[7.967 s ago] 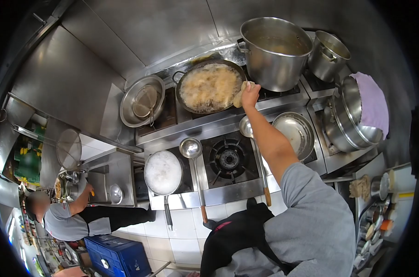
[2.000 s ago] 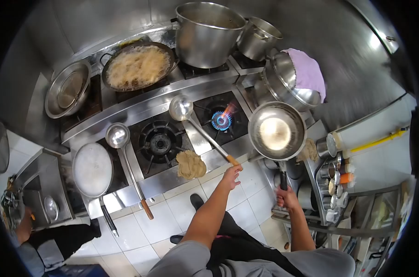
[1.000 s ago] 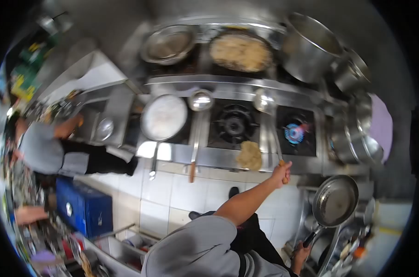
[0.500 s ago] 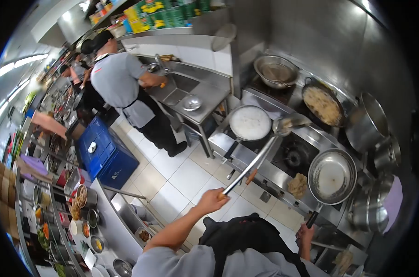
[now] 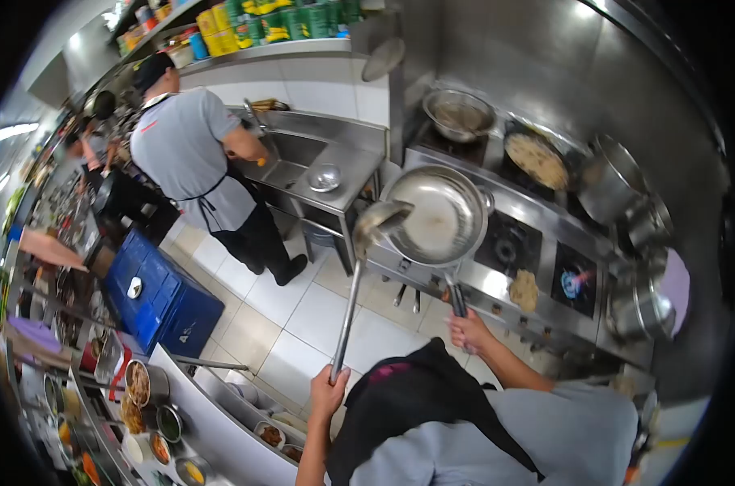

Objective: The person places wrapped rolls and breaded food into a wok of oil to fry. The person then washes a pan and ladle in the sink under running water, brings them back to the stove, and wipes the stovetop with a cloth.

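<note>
The left hand (image 5: 329,390) grips a steel ladle (image 5: 349,320), the right hand (image 5: 469,331) a frying pan (image 5: 437,212) over the stove's (image 5: 497,282) left end; a careless swing could knock ladle against pan.

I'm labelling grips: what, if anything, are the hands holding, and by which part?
Left hand: a ladle, near the end of its handle. Right hand: a pan, by its handle.

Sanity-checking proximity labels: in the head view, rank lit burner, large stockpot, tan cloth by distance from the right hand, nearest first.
1. Tan cloth: just up and right of the right hand in the picture.
2. Lit burner: farther right, past the cloth.
3. Large stockpot: back row, upper right, beyond both.
</note>
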`<action>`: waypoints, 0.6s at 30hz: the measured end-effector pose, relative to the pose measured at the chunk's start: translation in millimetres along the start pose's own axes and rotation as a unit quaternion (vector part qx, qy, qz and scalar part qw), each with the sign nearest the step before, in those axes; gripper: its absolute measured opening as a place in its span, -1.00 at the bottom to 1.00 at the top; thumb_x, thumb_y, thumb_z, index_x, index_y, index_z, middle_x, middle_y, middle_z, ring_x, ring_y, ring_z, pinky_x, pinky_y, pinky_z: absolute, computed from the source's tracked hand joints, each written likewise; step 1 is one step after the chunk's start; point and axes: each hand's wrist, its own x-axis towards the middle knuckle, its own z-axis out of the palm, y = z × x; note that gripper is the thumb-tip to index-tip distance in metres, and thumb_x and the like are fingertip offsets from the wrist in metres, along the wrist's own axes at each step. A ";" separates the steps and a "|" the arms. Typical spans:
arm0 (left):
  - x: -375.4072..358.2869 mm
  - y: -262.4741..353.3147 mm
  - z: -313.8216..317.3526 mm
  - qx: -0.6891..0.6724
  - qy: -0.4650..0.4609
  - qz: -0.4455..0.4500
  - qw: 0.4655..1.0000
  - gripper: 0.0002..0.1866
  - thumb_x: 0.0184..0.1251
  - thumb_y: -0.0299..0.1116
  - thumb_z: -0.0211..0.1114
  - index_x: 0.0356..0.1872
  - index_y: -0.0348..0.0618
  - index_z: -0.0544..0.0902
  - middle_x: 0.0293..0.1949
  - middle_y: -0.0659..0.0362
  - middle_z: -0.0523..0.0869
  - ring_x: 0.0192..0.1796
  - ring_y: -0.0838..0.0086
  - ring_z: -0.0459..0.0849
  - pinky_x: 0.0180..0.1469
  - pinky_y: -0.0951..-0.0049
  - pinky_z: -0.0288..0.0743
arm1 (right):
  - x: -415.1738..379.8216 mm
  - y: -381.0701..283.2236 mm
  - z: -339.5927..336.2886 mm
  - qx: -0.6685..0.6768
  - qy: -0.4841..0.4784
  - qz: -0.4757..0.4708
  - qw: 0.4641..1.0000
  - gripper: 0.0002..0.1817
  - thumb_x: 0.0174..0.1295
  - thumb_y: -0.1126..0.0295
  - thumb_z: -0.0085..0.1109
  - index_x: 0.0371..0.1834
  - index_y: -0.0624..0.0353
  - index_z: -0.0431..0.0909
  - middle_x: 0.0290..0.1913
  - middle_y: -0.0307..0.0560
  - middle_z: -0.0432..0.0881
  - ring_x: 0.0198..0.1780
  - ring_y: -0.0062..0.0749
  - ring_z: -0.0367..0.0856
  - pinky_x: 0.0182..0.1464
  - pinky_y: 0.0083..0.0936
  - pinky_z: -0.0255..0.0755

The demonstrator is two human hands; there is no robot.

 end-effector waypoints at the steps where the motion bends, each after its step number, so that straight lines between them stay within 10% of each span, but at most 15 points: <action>1: 3.8 -1.7 -8.6 -0.008 -0.008 0.009 1.000 -0.61 0.30 -0.21 0.36 -0.57 -0.25 0.44 -0.71 0.21 0.35 -0.59 0.55 0.26 -0.52 0.40 0.24 | -1.4 2.2 16.4 0.008 0.012 0.001 1.000 -0.70 0.23 0.49 0.27 -0.24 -0.04 0.27 -0.65 -0.38 0.26 -0.74 -0.69 0.19 -0.75 -0.61 0.11; 7: 50.8 -8.9 -23.0 -0.007 -0.030 0.041 0.999 -0.63 0.31 -0.17 0.35 -0.49 -0.26 0.51 -0.71 0.13 0.38 -0.59 0.50 0.29 -0.51 0.36 0.28 | 11.8 2.8 75.8 0.033 -0.127 0.040 0.990 -0.74 0.27 0.52 0.22 -0.27 -0.02 0.28 -0.67 -0.40 0.25 -0.77 -0.70 0.19 -0.77 -0.61 0.08; 18: 186.9 5.8 -62.4 0.047 -0.099 0.041 0.993 -0.58 0.24 -0.03 0.38 -0.48 -0.20 0.53 -0.68 0.07 0.50 -0.60 0.22 0.49 -0.47 0.25 0.36 | 117.2 -30.7 130.0 0.124 -0.091 0.017 0.988 -0.78 0.28 0.52 0.16 -0.33 -0.08 0.32 -0.69 -0.42 0.22 -0.79 -0.73 0.18 -0.79 -0.63 0.12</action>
